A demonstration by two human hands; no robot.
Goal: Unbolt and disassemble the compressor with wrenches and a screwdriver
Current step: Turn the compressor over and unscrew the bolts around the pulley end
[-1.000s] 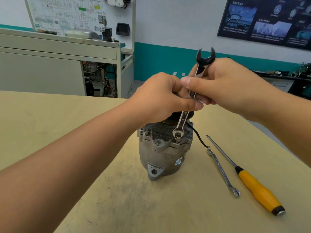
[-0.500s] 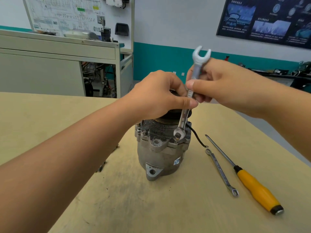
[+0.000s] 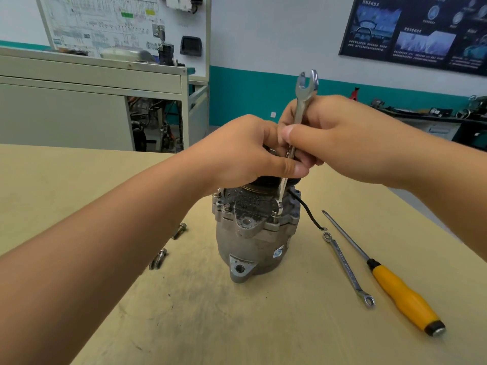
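- Compressor [image 3: 253, 241]: stands upright on the workbench [image 3: 237, 325], directly below both hands; the body is grey cast metal, and the black top part is largely hidden under the left hand
- Left hand [image 3: 245, 151]: fingers curled down over the compressor's top and gripping it; the thumb lies across the wrench shaft; whether it presses on the shaft cannot be told
- Right hand [image 3: 340, 138]: thumb and curled fingers pinch the middle of the open-end wrench [image 3: 300, 109]; the two hands are close together and touching
- Open-end wrench: near upright, leaning slightly; the free forked end stands above the hands, and the lower end sits on a flange bolt [image 3: 275, 216] just below the left thumb
- Black cable [image 3: 308, 214]: runs from the compressor's side, below the right hand, down to the workbench
- Ring spanner [image 3: 345, 267]: lies flat below the right hand, apart from the compressor
- Screwdriver [image 3: 403, 293]: yellow handle, lies under the right forearm, just beside the ring spanner and not touching it
- Loose bolt [image 3: 179, 231] and second loose bolt [image 3: 159, 259]: lie on the workbench just beyond the left forearm, near the compressor
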